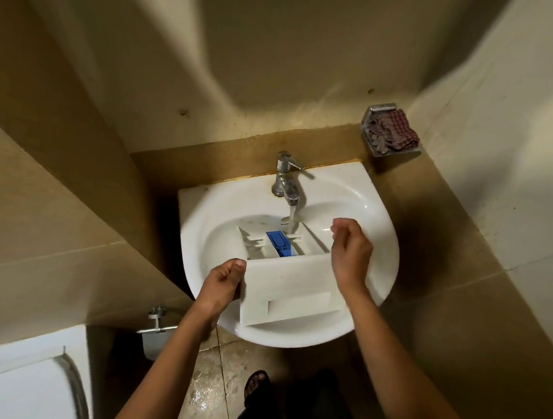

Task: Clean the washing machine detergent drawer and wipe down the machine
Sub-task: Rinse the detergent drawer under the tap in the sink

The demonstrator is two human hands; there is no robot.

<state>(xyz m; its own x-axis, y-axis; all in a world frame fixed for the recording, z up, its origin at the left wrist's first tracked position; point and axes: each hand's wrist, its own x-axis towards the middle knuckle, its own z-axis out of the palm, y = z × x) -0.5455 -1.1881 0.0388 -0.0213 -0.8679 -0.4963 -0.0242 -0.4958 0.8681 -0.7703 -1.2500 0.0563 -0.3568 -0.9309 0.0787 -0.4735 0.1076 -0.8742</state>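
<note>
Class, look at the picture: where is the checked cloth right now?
In the head view, the checked cloth lies in a metal wall dish, up right of the tap and sink.

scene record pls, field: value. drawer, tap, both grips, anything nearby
sink: white basin, holds the drawer
drawer: front panel toward the person; blue insert in place
tap: running onto the drawer's far end
left grip: holds the front panel's left edge
right grip: at the drawer's right side, fingers curled; hold unclear
cloth: in wall dish, right of the tap
</note>
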